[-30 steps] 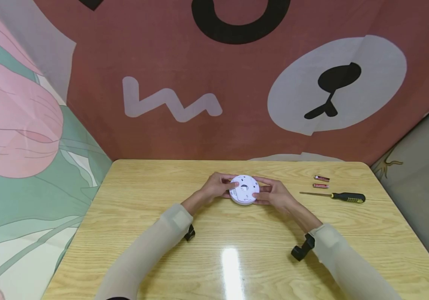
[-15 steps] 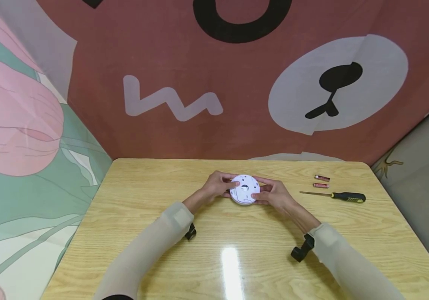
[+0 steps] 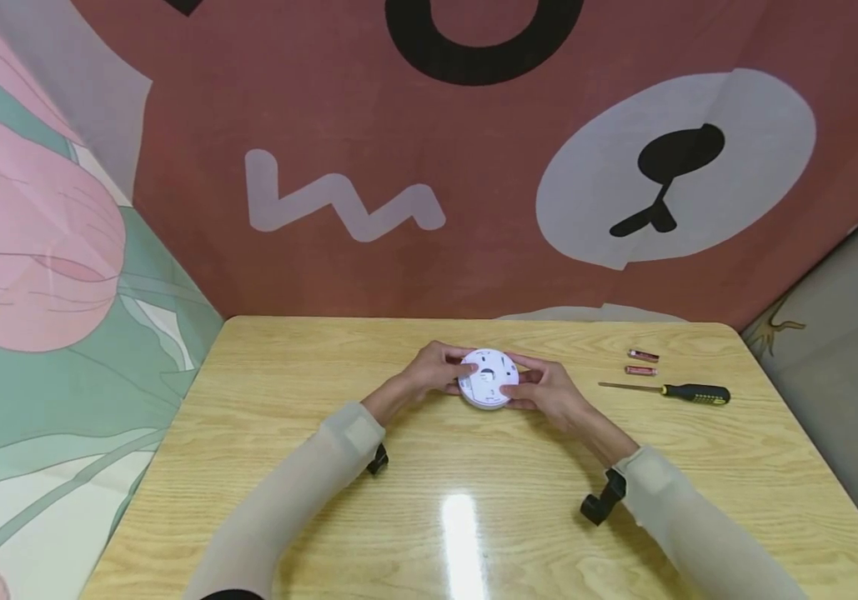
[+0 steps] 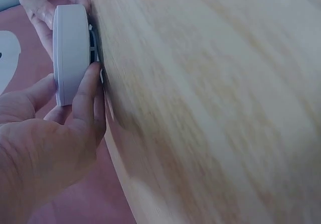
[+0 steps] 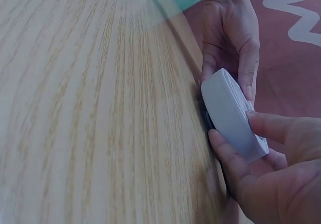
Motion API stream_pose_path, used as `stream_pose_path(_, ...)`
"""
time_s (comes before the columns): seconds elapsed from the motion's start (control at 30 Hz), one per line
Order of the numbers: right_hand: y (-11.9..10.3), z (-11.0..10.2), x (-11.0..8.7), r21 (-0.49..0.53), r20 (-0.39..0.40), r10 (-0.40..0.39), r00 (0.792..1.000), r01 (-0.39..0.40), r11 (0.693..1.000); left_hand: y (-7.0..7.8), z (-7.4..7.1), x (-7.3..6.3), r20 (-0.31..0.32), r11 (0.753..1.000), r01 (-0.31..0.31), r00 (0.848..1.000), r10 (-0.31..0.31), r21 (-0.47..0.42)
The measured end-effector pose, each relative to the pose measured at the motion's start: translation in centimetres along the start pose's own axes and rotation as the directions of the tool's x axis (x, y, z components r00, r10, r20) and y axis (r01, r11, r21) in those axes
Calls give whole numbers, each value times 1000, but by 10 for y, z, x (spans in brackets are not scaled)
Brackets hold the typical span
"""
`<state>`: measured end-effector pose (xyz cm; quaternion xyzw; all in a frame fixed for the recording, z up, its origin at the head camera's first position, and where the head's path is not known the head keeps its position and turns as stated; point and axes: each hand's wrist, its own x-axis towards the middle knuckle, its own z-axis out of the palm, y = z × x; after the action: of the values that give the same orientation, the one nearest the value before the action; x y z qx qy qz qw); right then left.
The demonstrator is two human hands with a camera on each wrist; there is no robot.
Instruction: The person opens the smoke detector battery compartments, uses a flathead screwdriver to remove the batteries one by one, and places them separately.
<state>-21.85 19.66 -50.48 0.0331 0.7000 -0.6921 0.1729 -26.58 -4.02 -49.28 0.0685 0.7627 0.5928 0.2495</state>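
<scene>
A round white smoke detector is held between both hands near the back of the table, its flat slotted face with printed marks turned up. My left hand grips its left edge, thumb on the face and fingers beneath. On the opposite edge, my right hand pinches it the same way, thumb toward the lower right of the face. The left wrist view shows the detector's smooth side wall and a dark slotted part on the underside. In the right wrist view, fingers of the right hand reach under the rim, close over the table.
Two small red batteries lie at the back right of the wooden table. Just in front of them is a screwdriver with a black and yellow handle, its shaft pointing left. A printed cloth hangs behind the table.
My right thumb has slid slightly left on the detector's face, and the marks on that face have shifted a little. Both hands keep their grip; the batteries and screwdriver have not moved.
</scene>
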Motion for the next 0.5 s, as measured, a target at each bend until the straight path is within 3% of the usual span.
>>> stream_pose_path(0.5, -2, -2, -2, 1, 37, -1, 999, 1, 1000, -2, 0, 2, 16, 1000, -4, 1000, 5, -22)
